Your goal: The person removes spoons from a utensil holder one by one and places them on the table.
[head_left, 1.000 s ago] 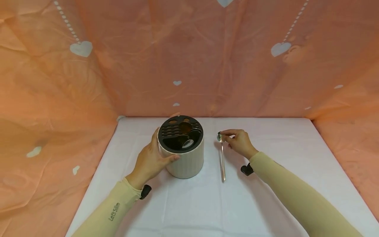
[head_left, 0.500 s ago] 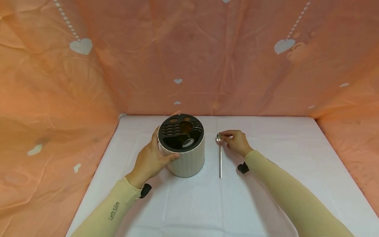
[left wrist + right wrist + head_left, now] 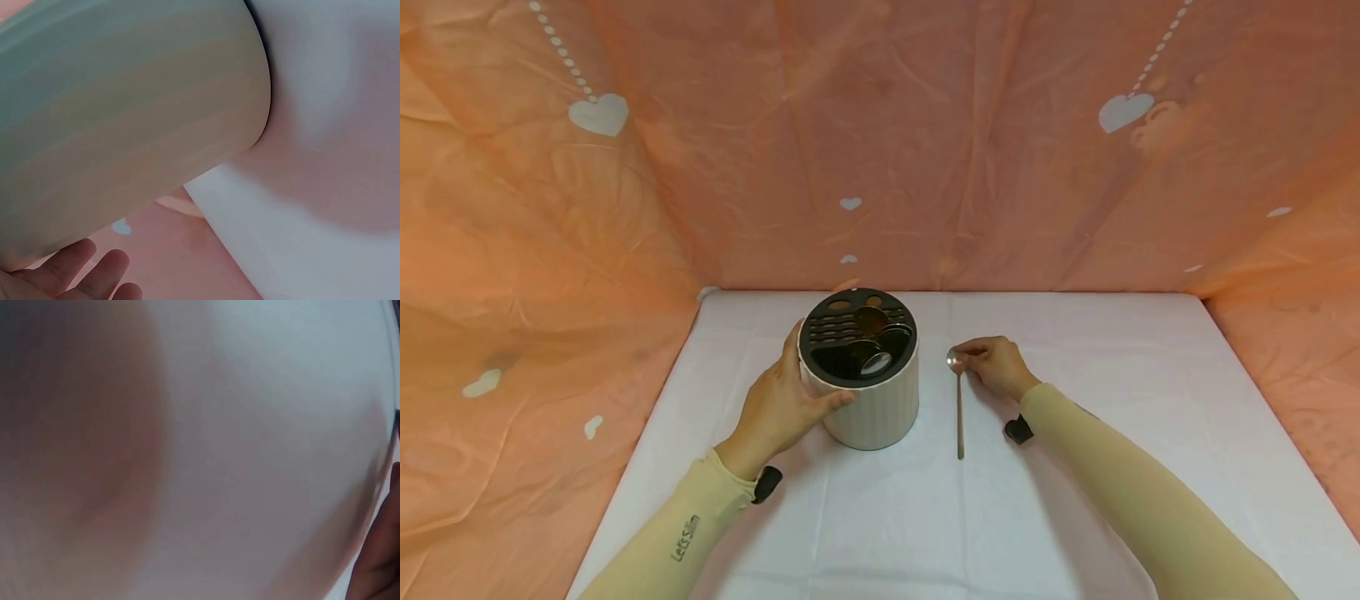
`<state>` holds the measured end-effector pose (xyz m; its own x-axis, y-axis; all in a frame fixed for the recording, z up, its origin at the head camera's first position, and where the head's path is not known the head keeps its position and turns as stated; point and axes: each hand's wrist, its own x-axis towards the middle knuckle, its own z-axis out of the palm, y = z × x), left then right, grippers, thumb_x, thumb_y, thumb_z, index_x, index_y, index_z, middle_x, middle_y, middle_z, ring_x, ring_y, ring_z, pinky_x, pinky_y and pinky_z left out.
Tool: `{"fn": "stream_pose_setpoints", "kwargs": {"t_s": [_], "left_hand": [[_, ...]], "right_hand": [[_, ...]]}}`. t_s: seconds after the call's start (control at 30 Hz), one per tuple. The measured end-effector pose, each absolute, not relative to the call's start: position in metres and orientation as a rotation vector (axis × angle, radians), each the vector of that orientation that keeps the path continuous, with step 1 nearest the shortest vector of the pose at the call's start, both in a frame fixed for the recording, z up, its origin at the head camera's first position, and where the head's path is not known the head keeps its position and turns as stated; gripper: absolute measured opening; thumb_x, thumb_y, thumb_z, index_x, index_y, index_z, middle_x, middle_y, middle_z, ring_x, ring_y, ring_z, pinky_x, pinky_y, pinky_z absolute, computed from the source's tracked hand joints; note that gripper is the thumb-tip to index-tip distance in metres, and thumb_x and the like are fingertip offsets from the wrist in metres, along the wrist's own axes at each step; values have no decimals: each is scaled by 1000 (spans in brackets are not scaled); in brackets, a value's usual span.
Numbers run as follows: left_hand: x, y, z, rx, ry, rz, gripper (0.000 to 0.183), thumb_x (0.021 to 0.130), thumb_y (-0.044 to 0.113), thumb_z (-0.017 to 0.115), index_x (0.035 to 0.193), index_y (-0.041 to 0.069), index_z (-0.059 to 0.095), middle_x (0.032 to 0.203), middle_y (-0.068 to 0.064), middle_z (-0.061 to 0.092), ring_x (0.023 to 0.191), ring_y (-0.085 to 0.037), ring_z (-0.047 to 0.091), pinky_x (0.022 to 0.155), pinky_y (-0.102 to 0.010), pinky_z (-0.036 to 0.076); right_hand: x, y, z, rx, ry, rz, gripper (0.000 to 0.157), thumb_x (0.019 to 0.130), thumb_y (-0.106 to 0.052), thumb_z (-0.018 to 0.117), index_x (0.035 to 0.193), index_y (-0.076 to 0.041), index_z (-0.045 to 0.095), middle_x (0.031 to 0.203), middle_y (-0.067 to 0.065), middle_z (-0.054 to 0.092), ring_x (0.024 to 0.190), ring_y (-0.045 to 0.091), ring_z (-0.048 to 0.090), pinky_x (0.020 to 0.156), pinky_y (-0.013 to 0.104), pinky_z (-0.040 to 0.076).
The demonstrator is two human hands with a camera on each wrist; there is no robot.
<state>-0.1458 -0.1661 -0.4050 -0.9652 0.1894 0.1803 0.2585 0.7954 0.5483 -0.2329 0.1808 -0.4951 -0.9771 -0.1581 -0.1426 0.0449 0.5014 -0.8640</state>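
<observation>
In the head view my left hand [image 3: 781, 408] grips the side of a round, cream utensil holder [image 3: 872, 417], thumb across its front and fingers along its left. The holder stands upright under a black slotted lid [image 3: 831, 358]. My right hand [image 3: 996, 365] pinches a long-handled metal spoon [image 3: 959, 417] by its bowl, which lies at the far end. The spoon's handle points toward me, right of the holder. The left wrist view has the holder's wall [image 3: 137, 112] with fingertips [image 3: 78, 253] beside it. Blur fills most of the right wrist view, and the spoon is not discernible there.
White cloth [image 3: 1075, 333] covers the table. Orange sheeting [image 3: 910, 167] with pale hearts hangs behind and on both sides. The lid has round holes, narrow slots and a larger front opening, where a shiny pale oval [image 3: 876, 363] shows.
The spoon's handle end has swung slightly left, and its bowl has shifted a little. My right hand has moved slightly with it. My left hand keeps its hold on the utensil holder.
</observation>
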Motion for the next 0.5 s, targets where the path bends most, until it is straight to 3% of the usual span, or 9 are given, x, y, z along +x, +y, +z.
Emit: {"fn": "stream_pose_setpoints", "kwargs": {"t_s": [0.27, 0.5], "left_hand": [[-146, -166, -406, -364, -2860, -905, 119, 74, 66, 77, 159, 17, 9, 138, -23, 55, 111, -44, 60, 84, -58, 48], [-146, -166, -406, -355, -2862, -903, 121, 73, 67, 78, 159, 15, 10, 136, -25, 56, 109, -44, 61, 83, -58, 48]], "right_hand": [[-235, 185, -502, -176, 2567, -1415, 22, 95, -3, 64, 116, -3, 74, 85, 3, 74, 65, 11, 56, 55, 22, 43], [-233, 186, -501, -257, 2743, -1248, 20, 92, -14, 74, 111, -11, 78, 102, 4, 71, 90, 19, 58, 74, 32, 48]]}}
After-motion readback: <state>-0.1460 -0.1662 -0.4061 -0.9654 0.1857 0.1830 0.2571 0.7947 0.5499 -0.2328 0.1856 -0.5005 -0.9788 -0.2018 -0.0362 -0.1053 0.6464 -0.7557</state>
